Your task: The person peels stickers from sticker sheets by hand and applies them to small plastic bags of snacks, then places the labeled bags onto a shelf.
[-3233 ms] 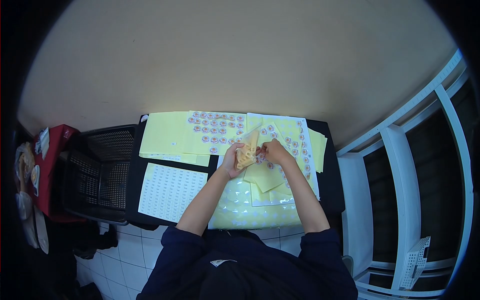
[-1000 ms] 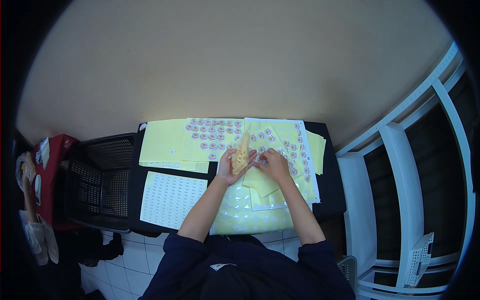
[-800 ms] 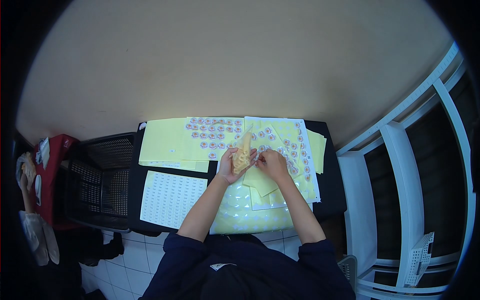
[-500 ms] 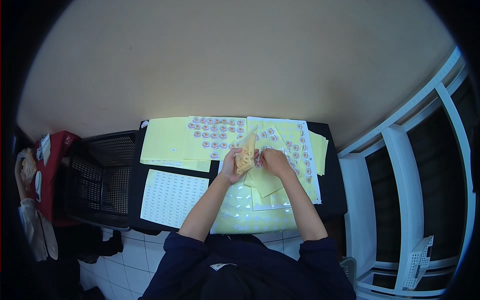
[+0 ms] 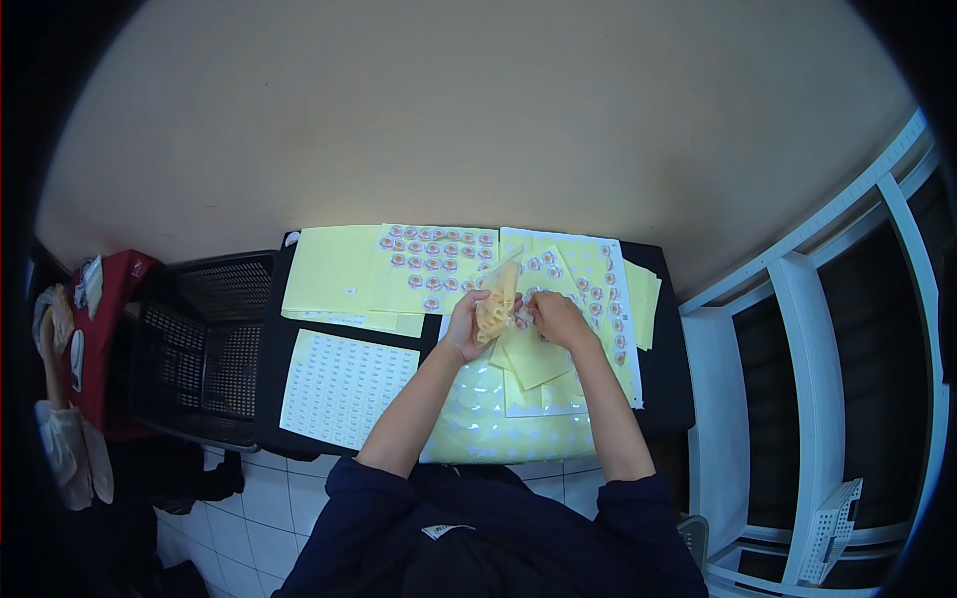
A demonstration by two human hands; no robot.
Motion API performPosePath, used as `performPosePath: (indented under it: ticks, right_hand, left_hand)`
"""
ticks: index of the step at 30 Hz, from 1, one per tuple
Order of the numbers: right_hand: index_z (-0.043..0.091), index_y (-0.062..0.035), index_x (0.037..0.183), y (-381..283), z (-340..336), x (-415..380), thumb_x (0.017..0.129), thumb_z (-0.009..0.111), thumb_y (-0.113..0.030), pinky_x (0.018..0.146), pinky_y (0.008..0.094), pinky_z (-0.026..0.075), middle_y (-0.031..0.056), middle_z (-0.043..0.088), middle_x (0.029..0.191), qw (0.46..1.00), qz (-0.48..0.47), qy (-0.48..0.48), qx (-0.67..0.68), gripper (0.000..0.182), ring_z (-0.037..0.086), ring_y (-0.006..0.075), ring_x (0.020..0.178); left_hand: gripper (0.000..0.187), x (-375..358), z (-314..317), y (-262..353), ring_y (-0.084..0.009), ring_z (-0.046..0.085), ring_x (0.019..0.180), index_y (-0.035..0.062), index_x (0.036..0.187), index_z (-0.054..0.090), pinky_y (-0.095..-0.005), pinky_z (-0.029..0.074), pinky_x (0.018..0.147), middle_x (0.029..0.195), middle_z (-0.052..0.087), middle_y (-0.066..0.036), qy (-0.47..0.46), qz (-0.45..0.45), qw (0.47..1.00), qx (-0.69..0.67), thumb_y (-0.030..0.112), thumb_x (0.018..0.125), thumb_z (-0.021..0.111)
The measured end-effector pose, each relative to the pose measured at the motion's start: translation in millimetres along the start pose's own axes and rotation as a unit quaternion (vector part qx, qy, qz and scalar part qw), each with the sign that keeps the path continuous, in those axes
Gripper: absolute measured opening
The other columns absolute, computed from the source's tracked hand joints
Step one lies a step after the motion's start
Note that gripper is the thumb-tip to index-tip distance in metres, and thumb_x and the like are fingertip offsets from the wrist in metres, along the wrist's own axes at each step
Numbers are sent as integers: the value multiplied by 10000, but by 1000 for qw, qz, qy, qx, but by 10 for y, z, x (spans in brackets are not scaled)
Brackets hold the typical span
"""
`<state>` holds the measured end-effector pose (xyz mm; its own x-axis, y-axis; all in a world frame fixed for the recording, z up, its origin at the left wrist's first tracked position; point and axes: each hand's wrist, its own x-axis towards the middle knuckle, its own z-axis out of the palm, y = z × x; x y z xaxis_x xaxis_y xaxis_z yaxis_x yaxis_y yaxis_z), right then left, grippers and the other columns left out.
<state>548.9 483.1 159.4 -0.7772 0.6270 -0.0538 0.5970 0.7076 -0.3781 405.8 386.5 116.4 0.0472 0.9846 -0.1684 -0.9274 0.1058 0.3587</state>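
A clear plastic bag [image 5: 496, 309] with pale yellow pieces inside is held in my left hand [image 5: 466, 327], its pointed top tilted up to the right. Just right of the bag, my right hand [image 5: 558, 320] has its fingers pinched together over the yellow sheets; what they hold, if anything, is too small to make out. Round stickers with orange centres lie in rows on a yellow sheet [image 5: 389, 284] behind my left hand. More of them are on the white-edged sheet [image 5: 628, 349] around my right hand.
A white label sheet [image 5: 349, 389] lies at the table's front left. Beside the table stands a black plastic basket [image 5: 204, 344], with a red-covered surface [image 5: 110, 329] further left. White shelving [image 5: 718, 399] is at the right. Another person's arm [image 5: 55, 364] shows at far left.
My right hand has moved slightly right, away from the bag. The bag's top has shifted a little to the right. The whole view has shifted slightly.
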Motion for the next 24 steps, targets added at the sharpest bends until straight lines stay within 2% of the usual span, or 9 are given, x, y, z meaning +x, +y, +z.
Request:
performPosePath:
  ticks: [3, 6, 11, 14, 16, 20, 22, 23, 24]
  right_hand:
    - [549, 8, 817, -13, -26, 4, 811, 467, -127, 694, 406, 440, 181, 584, 829, 997, 48, -25, 48, 159, 566, 325, 783]
    - [545, 12, 822, -42, -53, 7, 817, 462, -148, 711, 421, 438, 205, 576, 852, 997, 48, -34, 41, 180, 555, 354, 817]
    - [543, 18, 831, -56, -80, 18, 819, 460, -160, 708, 424, 439, 201, 578, 856, 999, 25, -23, 15, 197, 556, 353, 817]
    - [554, 8, 842, -70, -127, 20, 819, 462, -177, 712, 420, 441, 195, 583, 859, 998, 29, -46, 16, 208, 557, 351, 820]
    - [561, 1, 850, -74, -147, 38, 818, 462, -188, 715, 419, 441, 191, 586, 860, 997, 37, -64, 15, 216, 558, 350, 821]
    - [568, 1, 860, -77, -179, -4, 766, 495, -76, 719, 385, 452, 180, 592, 851, 994, 55, -72, 69, 142, 570, 324, 809]
    - [567, 5, 854, -47, -175, -32, 741, 505, -17, 717, 370, 456, 176, 592, 846, 993, 47, -66, 85, 131, 574, 314, 801]
    - [558, 8, 864, 16, -114, -46, 719, 506, 26, 714, 354, 459, 168, 589, 858, 991, 22, -43, 121, 155, 575, 298, 800]
    - [549, 11, 874, 57, -70, -70, 697, 507, 69, 711, 338, 462, 160, 586, 870, 987, -3, -20, 158, 191, 575, 282, 800]
  left_hand:
    - [619, -13, 14, 1, -267, 397, 1163, -47, 1274, 265, -354, 296, 994, 1249, 394, -190, -1, -2, 1000, 6, 294, 777, 407]
    - [614, -29, 32, -2, -266, 396, 1165, -49, 1272, 268, -354, 296, 993, 1254, 390, -188, -3, 0, 1000, 16, 296, 782, 399]
    - [614, 21, -53, -29, -258, 433, 1133, -49, 1272, 272, -357, 316, 978, 1222, 430, -178, -7, 3, 1000, 19, 296, 782, 404]
    - [583, 40, -74, -73, -247, 494, 1060, -38, 1240, 323, -360, 383, 920, 1151, 489, -164, 17, -22, 997, 67, 298, 776, 425]
    - [521, -118, 212, -67, -233, 536, 988, -2, 1193, 376, -361, 442, 845, 1053, 539, -142, 92, -18, 985, 147, 282, 765, 460]
    - [479, -207, 316, -56, -226, 545, 952, 18, 1151, 398, -359, 463, 809, 1026, 530, -129, 105, 31, 980, 168, 266, 752, 493]
    - [485, -280, 251, 53, -209, 548, 920, 14, 1152, 387, -359, 464, 808, 1033, 511, -115, 100, 80, 965, 230, 235, 740, 518]
    - [485, -282, 14, 132, -196, 536, 903, 3, 1147, 386, -329, 450, 802, 1053, 494, -110, 88, 95, 934, 334, 208, 734, 537]
    - [467, -567, 319, 275, -168, 501, 915, -12, 1097, 424, -268, 398, 799, 998, 510, -118, 162, 92, 855, 484, 243, 735, 571]
